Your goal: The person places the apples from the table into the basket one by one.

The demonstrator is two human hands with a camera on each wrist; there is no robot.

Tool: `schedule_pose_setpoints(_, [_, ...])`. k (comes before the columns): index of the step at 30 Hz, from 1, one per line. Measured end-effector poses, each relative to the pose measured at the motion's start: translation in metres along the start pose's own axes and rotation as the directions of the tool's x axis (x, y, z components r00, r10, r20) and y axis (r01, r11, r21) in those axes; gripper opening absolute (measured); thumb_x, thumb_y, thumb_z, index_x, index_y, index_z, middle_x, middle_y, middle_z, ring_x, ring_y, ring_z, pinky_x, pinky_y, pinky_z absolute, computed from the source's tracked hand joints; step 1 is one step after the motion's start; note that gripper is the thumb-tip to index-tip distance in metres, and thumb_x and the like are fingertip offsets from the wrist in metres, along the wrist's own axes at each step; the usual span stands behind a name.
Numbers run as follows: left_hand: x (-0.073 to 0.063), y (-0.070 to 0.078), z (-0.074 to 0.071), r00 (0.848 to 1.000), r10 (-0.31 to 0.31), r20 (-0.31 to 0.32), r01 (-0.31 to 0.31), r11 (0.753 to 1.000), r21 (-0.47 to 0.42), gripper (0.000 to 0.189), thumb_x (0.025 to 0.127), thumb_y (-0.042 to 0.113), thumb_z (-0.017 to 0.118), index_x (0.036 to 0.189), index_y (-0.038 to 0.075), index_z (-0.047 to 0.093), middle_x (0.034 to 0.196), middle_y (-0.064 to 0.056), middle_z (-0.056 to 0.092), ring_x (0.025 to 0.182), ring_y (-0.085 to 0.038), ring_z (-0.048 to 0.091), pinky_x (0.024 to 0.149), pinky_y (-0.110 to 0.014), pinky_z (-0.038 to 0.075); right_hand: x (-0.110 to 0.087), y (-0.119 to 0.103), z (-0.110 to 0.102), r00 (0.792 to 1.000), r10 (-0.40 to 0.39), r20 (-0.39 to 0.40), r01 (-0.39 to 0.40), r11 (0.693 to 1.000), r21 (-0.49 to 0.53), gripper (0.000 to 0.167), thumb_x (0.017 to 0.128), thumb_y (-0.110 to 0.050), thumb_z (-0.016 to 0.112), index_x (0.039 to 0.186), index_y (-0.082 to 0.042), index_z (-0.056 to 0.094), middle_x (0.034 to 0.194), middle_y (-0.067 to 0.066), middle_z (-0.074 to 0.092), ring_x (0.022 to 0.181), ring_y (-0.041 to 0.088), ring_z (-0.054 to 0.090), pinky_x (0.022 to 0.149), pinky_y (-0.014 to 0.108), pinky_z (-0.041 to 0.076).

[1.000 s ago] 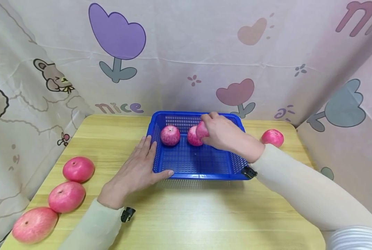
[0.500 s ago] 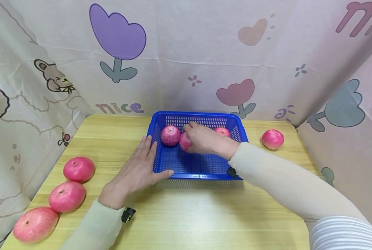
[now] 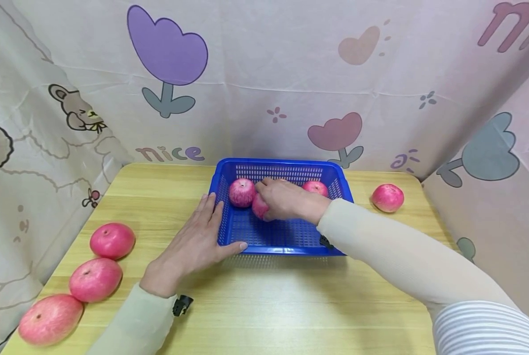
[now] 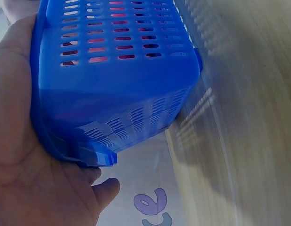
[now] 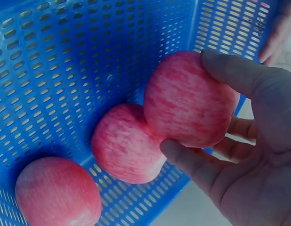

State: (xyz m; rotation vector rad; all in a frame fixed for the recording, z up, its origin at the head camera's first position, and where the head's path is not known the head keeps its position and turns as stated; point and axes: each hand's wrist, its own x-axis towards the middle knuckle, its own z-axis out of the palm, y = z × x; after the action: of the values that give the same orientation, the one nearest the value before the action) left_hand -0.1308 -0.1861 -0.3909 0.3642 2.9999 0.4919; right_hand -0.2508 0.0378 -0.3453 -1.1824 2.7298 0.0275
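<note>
My right hand (image 3: 286, 198) grips a red apple (image 3: 260, 206) inside the blue plastic basket (image 3: 282, 250). In the right wrist view, thumb and fingers curl round this apple (image 5: 190, 101), which appears to touch a second apple (image 5: 129, 146) beside it. That second one is mostly hidden behind the hand in the head view. Another apple (image 3: 242, 193) sits at the basket's left end, close to the held one, and one more (image 3: 315, 188) lies at the right. My left hand (image 3: 193, 241) rests on the basket's left rim, fingers fairly straight, thumb lying over the front corner.
Three apples lie in a slanting row on the wooden table (image 3: 291, 305) at the left, the nearest being a large pale-red apple (image 3: 51, 319). A single apple (image 3: 388, 197) sits right of the basket. A printed curtain (image 3: 255, 59) hangs behind the table.
My right hand has moved left and slightly nearer with its apple, from above the middle apple to beside the left one. The right-hand apple has come into view. My left hand stays put.
</note>
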Motion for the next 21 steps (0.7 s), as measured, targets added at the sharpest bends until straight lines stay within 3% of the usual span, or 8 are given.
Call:
schedule_pose_setpoints(5, [0.001,0.000,0.001,1.000,0.002,-0.004,-0.002,1.000,-0.003,0.131,0.083,0.096,0.044,0.168,0.000,0.016,0.177,-0.020,-0.002,0.165,-0.036,-0.006,0.130,-0.059,0.017,0.005,0.000,0.006,0.998,-0.053,0.017,0.054,0.996,-0.065,0.066,0.085,-0.036,0.088,0.134,-0.004,0.059,0.125,0.015,0.065,0.115,0.032,0.067,0.101,0.047,0.057])
schedule_pose_setpoints(11, [0.001,0.000,0.002,1.000,0.000,-0.005,0.000,1.000,-0.020,0.131,0.083,0.096,0.045,0.168,0.000,0.017,0.177,-0.020,-0.003,0.165,-0.034,-0.008,0.130,-0.059,0.017,0.008,0.000,0.012,0.995,-0.095,0.008,0.095,0.990,-0.108,0.062,0.083,-0.038,0.088,0.128,-0.005,0.060,0.121,0.014,0.067,0.116,0.032,0.067,0.106,0.045,0.054])
schedule_pose_setpoints(17, [0.001,0.000,0.001,1.000,-0.003,0.002,0.003,1.000,-0.028,0.133,0.081,0.098,0.043,0.168,0.000,0.016,0.177,-0.020,-0.004,0.165,-0.034,-0.009,0.130,-0.059,0.017,0.013,-0.001,0.014,0.995,-0.090,0.044,0.096,0.983,-0.157,0.069,0.083,-0.044,0.088,0.133,-0.006,0.059,0.129,0.013,0.066,0.125,0.033,0.063,0.115,0.045,0.047])
schedule_pose_setpoints(21, [0.001,0.000,0.001,1.000,-0.005,0.002,0.005,1.000,-0.030,0.133,0.081,0.098,0.044,0.168,0.000,0.016,0.177,-0.020,-0.004,0.165,-0.034,-0.009,0.130,-0.060,0.017,0.016,-0.001,0.017,0.994,-0.088,0.059,0.099,0.972,-0.212,0.075,0.083,-0.050,0.088,0.137,-0.007,0.059,0.132,0.012,0.066,0.124,0.035,0.063,0.110,0.046,0.051])
